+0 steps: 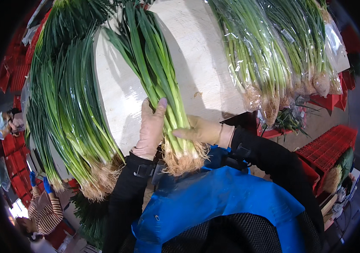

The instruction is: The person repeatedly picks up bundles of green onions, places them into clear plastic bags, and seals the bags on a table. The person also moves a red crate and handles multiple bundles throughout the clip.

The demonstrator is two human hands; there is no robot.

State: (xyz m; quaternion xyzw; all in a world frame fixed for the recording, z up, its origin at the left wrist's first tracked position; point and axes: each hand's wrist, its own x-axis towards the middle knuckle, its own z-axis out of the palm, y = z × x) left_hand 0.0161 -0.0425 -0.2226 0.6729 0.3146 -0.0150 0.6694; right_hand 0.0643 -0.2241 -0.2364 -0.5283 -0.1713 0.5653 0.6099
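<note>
Between my two gloved hands is a bunch of green onions (175, 110), its pale roots toward me and its green leaves pointing away over the white table (195, 72). My left hand (152, 126) grips the stalks from the left, thumb on top. My right hand (200, 131) closes around the lower stalks from the right, just above the roots. Left of my hands lies a large pile of loose green onions (75, 126). At the right of the table, green onions in clear plastic bags (256, 63) lie with their roots over the edge.
Red plastic crates (328, 151) stand at the right, and more red crates (17, 161) at the far left. A co-worker in a striped top (45, 210) with blue gloves is at the lower left. Loose leaves (289, 118) lie in a red crate below the bagged onions.
</note>
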